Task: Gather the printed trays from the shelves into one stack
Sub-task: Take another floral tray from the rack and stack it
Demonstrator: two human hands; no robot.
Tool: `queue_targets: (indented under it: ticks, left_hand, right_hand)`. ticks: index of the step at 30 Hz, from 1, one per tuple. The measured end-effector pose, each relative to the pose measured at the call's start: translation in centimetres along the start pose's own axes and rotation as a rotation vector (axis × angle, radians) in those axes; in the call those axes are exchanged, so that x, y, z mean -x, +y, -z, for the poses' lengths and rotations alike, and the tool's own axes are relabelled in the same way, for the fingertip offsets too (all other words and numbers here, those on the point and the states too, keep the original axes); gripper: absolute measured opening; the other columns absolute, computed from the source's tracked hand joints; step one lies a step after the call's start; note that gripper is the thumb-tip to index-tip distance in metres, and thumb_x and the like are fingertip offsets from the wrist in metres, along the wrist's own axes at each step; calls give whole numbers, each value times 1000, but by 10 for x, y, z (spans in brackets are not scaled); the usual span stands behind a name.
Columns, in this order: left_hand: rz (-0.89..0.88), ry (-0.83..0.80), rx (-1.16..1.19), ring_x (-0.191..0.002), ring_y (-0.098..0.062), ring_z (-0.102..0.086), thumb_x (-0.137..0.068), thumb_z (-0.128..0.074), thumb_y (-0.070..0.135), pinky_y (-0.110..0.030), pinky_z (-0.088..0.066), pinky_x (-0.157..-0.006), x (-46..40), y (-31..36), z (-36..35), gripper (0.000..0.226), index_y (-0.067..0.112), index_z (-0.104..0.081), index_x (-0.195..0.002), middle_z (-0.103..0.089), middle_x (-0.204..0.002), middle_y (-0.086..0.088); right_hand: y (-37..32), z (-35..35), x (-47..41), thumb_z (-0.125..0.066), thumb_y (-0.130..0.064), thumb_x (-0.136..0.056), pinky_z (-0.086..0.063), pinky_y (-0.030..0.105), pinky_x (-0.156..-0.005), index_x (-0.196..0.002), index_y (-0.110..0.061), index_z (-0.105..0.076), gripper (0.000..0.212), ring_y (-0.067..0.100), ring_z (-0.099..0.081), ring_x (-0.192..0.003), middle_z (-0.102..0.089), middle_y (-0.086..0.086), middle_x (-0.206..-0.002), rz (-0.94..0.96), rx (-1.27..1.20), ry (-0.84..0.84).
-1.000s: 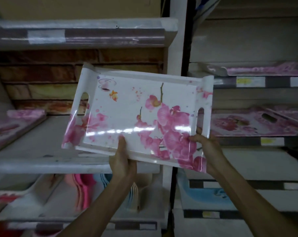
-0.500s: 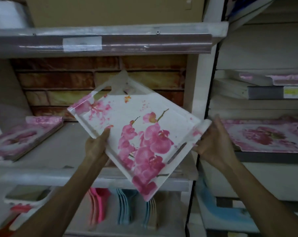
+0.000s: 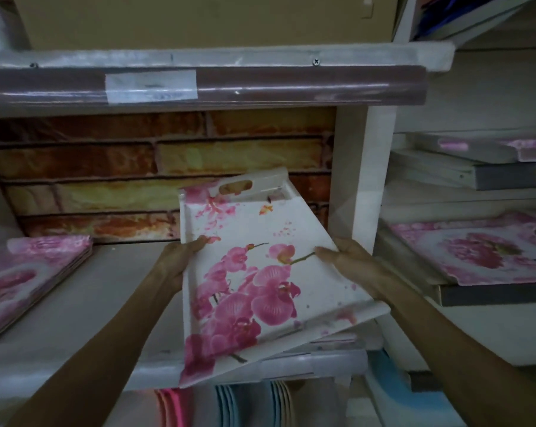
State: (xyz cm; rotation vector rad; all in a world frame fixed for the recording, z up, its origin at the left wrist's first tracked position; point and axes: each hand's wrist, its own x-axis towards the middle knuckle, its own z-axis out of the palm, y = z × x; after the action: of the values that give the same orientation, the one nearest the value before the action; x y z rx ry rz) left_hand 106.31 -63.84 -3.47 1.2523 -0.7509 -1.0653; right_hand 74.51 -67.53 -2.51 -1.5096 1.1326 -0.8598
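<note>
A white tray printed with pink orchids (image 3: 254, 272) hangs over the middle shelf (image 3: 75, 318), its handle end pointing at the back wall. My left hand (image 3: 177, 260) grips its left rim with the thumb on top. My right hand (image 3: 352, 263) grips the right rim, thumb lying on the print. A stack of pink printed trays (image 3: 29, 272) lies at the shelf's left end. More printed trays rest in the right bay: one (image 3: 482, 251) at mid height and another (image 3: 488, 146) on the shelf above it.
A white upright post (image 3: 362, 180) divides the two shelf bays. The shelf above (image 3: 199, 84) has a brown front strip with a paper label. Brick-pattern panels (image 3: 137, 174) back the left bay. Pink, blue and beige plates (image 3: 229, 405) stand on edge below.
Both hands turned the tray from lying wide across to pointing lengthwise into the left bay, and brought it down toward the middle shelf. The view shifted left.
</note>
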Motion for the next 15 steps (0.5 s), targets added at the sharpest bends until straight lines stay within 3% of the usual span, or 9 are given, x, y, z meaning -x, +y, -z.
queue_targets:
  ticks: [4,8,10,12,15]
  left_hand:
    - [-95,1,-94,-73,-19,-74,-93,-64,17,-27,-59,-57,-15,-2,-8,20,5,-67,-109,-73,-101,-12]
    - [-158,-11,-323,-86,-19,-67,-90,-66,13,-34,-56,-76,-27,-22,-11,38,13,-59,-126,-69,-113,-9]
    - [-132,-43,-349,-91,-24,-66,-88,-61,1,-31,-52,-72,-33,-35,-11,45,14,-57,-131,-68,-116,-10]
    - [-107,-56,-368,-99,-28,-65,-85,-57,-6,-32,-51,-77,-38,-45,-14,53,14,-54,-135,-65,-122,-12]
    - [-97,-44,-398,-102,-29,-63,-84,-53,-7,-33,-51,-79,-44,-57,-17,55,14,-54,-135,-64,-124,-11]
  right_hand:
    - [16,-9,-14,-57,-12,-96,-53,30,-82,-115,-9,-61,19,21,-64,-93,-67,8,-113,55,12,184]
    - [30,-16,-20,-56,-11,-96,-49,21,-66,-118,-4,-62,24,11,-62,-80,-66,6,-107,27,24,290]
    - [44,-18,-25,-55,-14,-96,-51,26,-74,-122,-3,-62,29,19,-64,-89,-67,9,-113,-6,70,323]
    - [57,-19,-28,-54,-19,-96,-51,32,-87,-126,-4,-61,34,27,-63,-104,-66,12,-122,-43,172,334]
    - [70,-21,-31,-51,-23,-97,-49,31,-92,-128,-7,-59,36,30,-61,-112,-64,13,-126,-80,288,327]
